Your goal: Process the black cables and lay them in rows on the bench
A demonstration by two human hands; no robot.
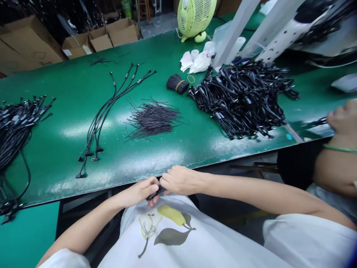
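Both my hands meet just below the near edge of the green table (173, 149), over my lap. My left hand (141, 191) is closed on a short folded black cable (156, 193). Beside it, my right hand (181, 180) has its fingers curled onto the same cable. On the table ahead lie a loose fan of thin black ties (153, 119), several long black cables (103, 115) laid straight, and a big tangled heap of black cables (242, 98) at the right.
Another bunch of black cables (16, 123) lies at the left edge. A bound black tie bundle (177, 83), a rubber band (191, 78), white bags (195, 61) and a green fan (195, 16) stand at the back. Another person's arm (334, 163) is at the right. Cardboard boxes (83, 42) stand behind.
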